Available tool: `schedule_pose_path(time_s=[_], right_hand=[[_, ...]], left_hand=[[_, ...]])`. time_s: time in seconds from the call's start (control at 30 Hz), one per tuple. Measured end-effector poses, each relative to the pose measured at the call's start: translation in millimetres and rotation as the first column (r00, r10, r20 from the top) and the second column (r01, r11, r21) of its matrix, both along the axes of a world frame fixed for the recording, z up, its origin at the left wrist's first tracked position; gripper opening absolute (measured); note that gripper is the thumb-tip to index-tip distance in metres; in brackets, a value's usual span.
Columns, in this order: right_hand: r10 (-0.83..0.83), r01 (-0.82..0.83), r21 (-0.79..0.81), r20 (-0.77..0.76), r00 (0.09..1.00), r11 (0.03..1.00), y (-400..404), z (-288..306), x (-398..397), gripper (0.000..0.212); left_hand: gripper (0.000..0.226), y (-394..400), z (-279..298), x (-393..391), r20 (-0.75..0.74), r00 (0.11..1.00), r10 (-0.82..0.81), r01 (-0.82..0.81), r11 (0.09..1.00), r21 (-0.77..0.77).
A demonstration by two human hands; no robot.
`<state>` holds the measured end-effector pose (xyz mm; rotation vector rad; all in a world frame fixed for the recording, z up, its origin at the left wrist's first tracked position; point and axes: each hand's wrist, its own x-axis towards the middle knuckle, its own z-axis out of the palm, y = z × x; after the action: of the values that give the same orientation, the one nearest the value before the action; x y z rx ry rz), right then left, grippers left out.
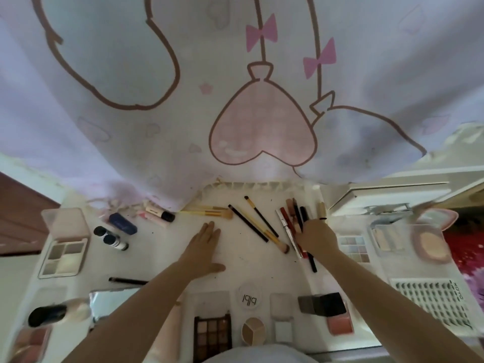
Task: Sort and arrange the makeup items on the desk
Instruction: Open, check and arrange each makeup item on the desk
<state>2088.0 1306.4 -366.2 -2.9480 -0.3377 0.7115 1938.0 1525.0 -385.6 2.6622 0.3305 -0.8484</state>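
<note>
While draped far across the counter (251, 260), printed cloth (235, 87) backing a half-sorted spread. Down the left, open eyeshadow palette (64, 254), dark-capped tubes (111, 238); along the near edge, brown palette (212, 336), round compacts (250, 298), blush (339, 324); far right, lash tray (429, 303) and powder compact (430, 243). Seemingly grouped already. Still loose in the middle: crossed brushes (255, 225), two yellow-handled ones (209, 212) further left. Left hand (207, 241) flat, fingers straight, pressing the counter, holding nothing. Right hand (315, 235) over a bundle of pencils and liners (294, 221); grip hidden behind the knuckles, cannot tell if closed on them. Remaining, likely: lining up brushes and pencils.
</note>
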Motion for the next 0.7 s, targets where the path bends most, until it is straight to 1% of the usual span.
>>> schedule_pose_path(time_s=[0.1,0.27,0.37,0.43,0.47,0.53,0.57,0.67,0.7], right_hand=[[0.033,-0.03,-0.066,0.054,0.998,0.997,-1.1,-0.3,0.1,0.023],[0.108,-0.099,-0.134,0.06,0.992,0.986,-4.4,2.1,3.3,0.034],[0.145,-0.133,-0.123,0.09,0.985,0.983,2.0,9.3,4.8,0.026],[0.237,-0.225,-0.134,0.08,0.968,0.965,11.8,13.6,5.5,0.023],[0.284,-0.275,-0.14,0.053,0.957,0.951,17.7,15.9,4.8,0.024],[0.349,-0.35,-0.128,-0.024,0.937,0.928,29.1,18.9,2.5,0.024],[0.384,-0.388,-0.108,-0.058,0.922,0.915,34.7,19.4,1.4,0.024],[0.51,-0.513,-0.037,-0.067,0.858,0.858,53.1,20.4,-6.7,0.025],[0.543,-0.545,-0.029,-0.057,0.838,0.838,59.8,20.4,-10.6,0.026]], left_hand=[[0.098,1.6,-1.5,-1.7,0.019,1.0,-0.016,0.016,1.0,0.002],[0.098,2.6,-4.3,-4.5,0.038,0.998,-0.044,0.044,0.999,0.011],[0.097,4.0,-8.0,-7.3,0.04,0.997,-0.067,0.066,0.997,0.031],[0.099,5.5,-10.6,-9.2,0.041,0.994,-0.097,0.095,0.994,0.049],[0.106,6.6,-12.3,-9.8,0.05,0.992,-0.117,0.114,0.992,0.057],[0.132,9.2,-16.8,-11.6,0.068,0.987,-0.143,0.14,0.989,0.05],[0.137,9.8,-17.9,-12.5,0.073,0.986,-0.148,0.145,0.988,0.047],[0.132,10.5,-21.8,-12.2,0.078,0.988,-0.131,0.129,0.991,0.029],[0.126,9.7,-22.5,-11.7,0.082,0.989,-0.125,0.123,0.992,0.032]])
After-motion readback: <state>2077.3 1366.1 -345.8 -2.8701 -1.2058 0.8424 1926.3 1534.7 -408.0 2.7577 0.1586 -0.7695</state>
